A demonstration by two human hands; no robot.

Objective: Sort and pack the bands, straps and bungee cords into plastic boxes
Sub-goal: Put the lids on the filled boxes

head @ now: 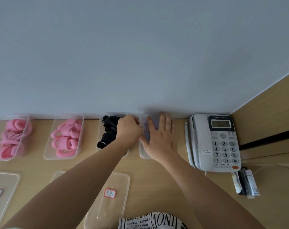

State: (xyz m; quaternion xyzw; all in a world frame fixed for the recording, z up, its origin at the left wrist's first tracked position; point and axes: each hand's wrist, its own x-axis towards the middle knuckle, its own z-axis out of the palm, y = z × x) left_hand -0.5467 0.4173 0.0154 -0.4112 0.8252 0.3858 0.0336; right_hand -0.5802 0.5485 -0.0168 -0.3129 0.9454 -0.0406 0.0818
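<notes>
boxes: 4 clear plastic boxes in a row against the wall, all without lids.
box 1: far left, full of pink bands.
box 2: next right, also holds pink bands.
box 3: holds black straps with a buckle showing; looks mostly packed.
box 4: rightmost, beside the phone; something greyish-purple inside, can't tell what.
left hand: fingers curled at the right edge of box 3, between boxes 3 and 4; can't tell if they grip a strap or the box wall.
right hand: flat over box 4, fingers straight and slightly spread, pressing down on its top or contents.
lids: 3 visible, lying loose on the table near the person, e.g. lid; none fitted.
done: looks like sorting is nearly finished, no loose bands or cords visible on the table.
left: settle contents of boxes 3 and 4, then fit lids on all 4.
</notes>
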